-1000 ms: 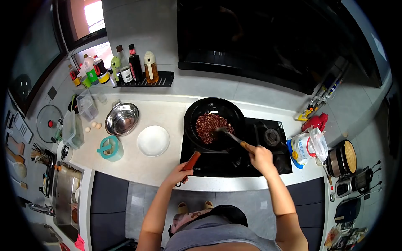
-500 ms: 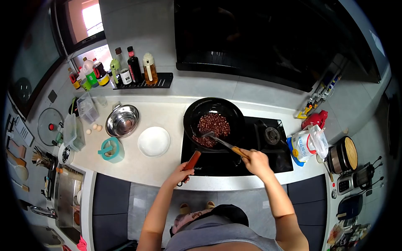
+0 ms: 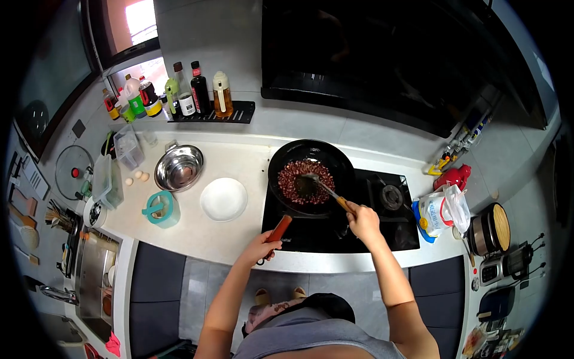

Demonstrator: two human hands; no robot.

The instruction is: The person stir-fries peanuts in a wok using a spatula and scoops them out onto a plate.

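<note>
A black wok [image 3: 312,151] stands on the left part of the cooktop. Reddish-brown peanuts [image 3: 291,180] lie in a ring on its bottom, with a dark bare patch at the middle. My left hand [image 3: 259,248] is closed around the wok's reddish wooden handle [image 3: 280,228] at the counter's front edge. My right hand [image 3: 363,221] grips a metal spatula [image 3: 326,189] by its wooden handle. The spatula's head rests among the peanuts near the wok's centre.
Left of the cooktop [image 3: 382,230] are a white bowl [image 3: 223,199], a steel basin [image 3: 179,168], a turquoise-lidded jar [image 3: 161,209] and several eggs [image 3: 142,175]. Bottles stand on a black wall shelf [image 3: 239,113]. A white-and-blue bag [image 3: 434,213] sits at right, beneath the dark range hood [image 3: 371,66].
The spatula's head has moved from the wok's left side up toward its middle, and the peanuts have spread into a ring. My left hand still holds the handle. The view has shifted slightly.
</note>
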